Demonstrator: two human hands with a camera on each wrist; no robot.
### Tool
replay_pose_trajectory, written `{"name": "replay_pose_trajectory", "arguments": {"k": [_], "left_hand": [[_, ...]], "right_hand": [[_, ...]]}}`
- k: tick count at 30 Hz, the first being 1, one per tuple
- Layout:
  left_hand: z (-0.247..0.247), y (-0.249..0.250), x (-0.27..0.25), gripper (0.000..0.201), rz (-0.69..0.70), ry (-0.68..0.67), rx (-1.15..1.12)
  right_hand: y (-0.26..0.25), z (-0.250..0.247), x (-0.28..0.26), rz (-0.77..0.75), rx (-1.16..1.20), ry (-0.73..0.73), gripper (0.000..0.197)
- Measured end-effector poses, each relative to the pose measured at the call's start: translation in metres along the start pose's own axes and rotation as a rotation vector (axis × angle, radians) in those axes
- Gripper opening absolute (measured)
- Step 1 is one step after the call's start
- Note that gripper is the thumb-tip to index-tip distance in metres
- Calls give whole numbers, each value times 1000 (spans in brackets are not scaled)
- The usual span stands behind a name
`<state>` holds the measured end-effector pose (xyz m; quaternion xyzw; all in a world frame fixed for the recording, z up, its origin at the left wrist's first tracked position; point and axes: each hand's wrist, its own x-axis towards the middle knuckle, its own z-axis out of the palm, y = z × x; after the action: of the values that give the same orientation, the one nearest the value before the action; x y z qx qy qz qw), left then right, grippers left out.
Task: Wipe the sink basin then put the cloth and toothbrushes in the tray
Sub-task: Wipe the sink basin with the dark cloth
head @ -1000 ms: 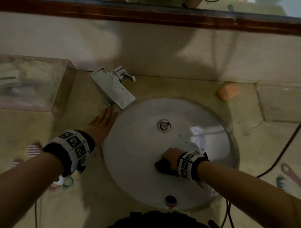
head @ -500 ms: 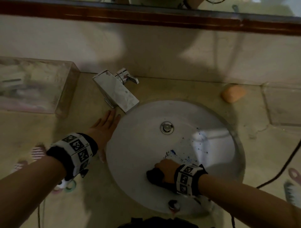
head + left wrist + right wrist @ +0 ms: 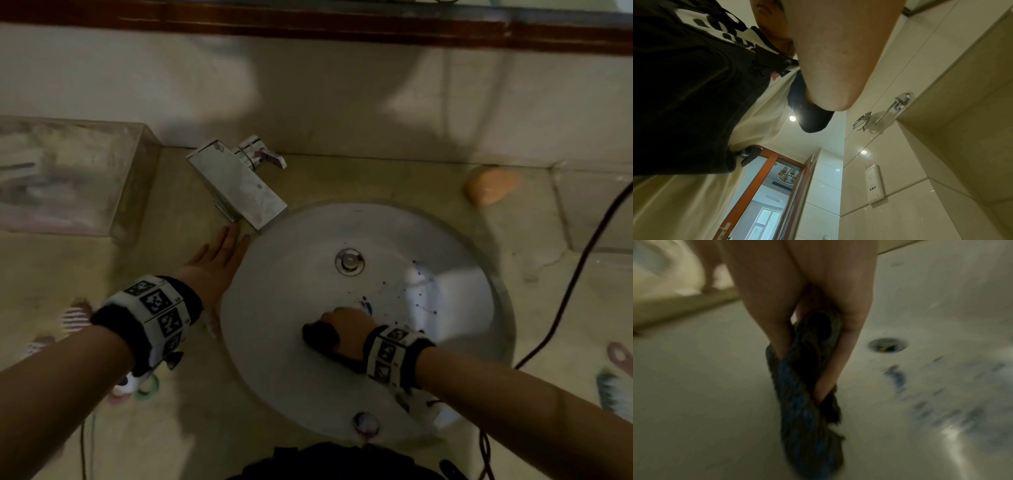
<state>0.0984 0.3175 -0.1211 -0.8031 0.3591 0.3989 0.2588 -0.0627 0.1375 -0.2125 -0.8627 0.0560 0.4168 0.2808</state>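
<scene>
The round white sink basin fills the middle of the head view, with blue stains right of the drain. My right hand is inside the basin and grips a dark blue cloth, pressing it on the near side. In the blurred right wrist view the fingers pinch the bunched cloth beside blue smears. My left hand lies flat on the counter at the basin's left rim. A clear tray stands at far left. What look like toothbrushes lie blurred at left and right.
A chrome faucet reaches over the basin's far left rim, just beyond my left fingertips. An orange soap bar sits at the back right. A black cable runs across the counter on the right. The left wrist view points up at the wall and ceiling.
My right hand slid the cloth toward me and slightly left, then back a little toward the drain, uncovering a blue smear. The left hand stayed put.
</scene>
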Motion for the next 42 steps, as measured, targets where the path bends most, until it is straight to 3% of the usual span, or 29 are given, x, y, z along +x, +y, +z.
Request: {"name": "replay_pose_trajectory", "arguments": {"k": [2, 4, 9, 13, 15, 17, 19, 21, 23, 26, 28, 32, 42], "left_hand": [[0, 0, 0, 156, 6, 2, 1], [0, 0, -1, 156, 10, 7, 2], [1, 0, 1, 155, 5, 0, 5], [0, -1, 3, 155, 0, -16, -7], [0, -2, 4, 156, 0, -17, 0], [1, -2, 4, 155, 1, -17, -7], [2, -3, 5, 154, 2, -9, -11], [2, -4, 5, 152, 8, -6, -14], [3, -4, 5, 149, 14, -4, -19], [3, -4, 6, 149, 18, -11, -13], [3, -4, 6, 148, 24, -14, -13], [4, -4, 5, 149, 15, -12, -4], [3, -2, 2, 149, 13, 13, 7]], "right_hand": [[-9, 19, -4, -28, 20, -99, 55], [-10, 25, -3, -10, 29, -98, 51], [17, -8, 12, 124, -56, 73, 45], [35, -40, 24, 312, 141, 211, 55], [38, -52, 26, 370, 187, 220, 57], [40, -55, 23, 336, 157, 204, 56], [40, -56, 15, 242, 85, 120, 49], [44, -54, 7, 142, -81, -136, 37], [52, -47, -4, 175, -279, -402, 53], [77, -26, -17, 250, -577, -495, 61], [98, -15, -10, 245, -621, -519, 64], [80, -35, -17, 298, -482, -418, 50], [72, -57, -3, 240, -500, -8, 53]]}}
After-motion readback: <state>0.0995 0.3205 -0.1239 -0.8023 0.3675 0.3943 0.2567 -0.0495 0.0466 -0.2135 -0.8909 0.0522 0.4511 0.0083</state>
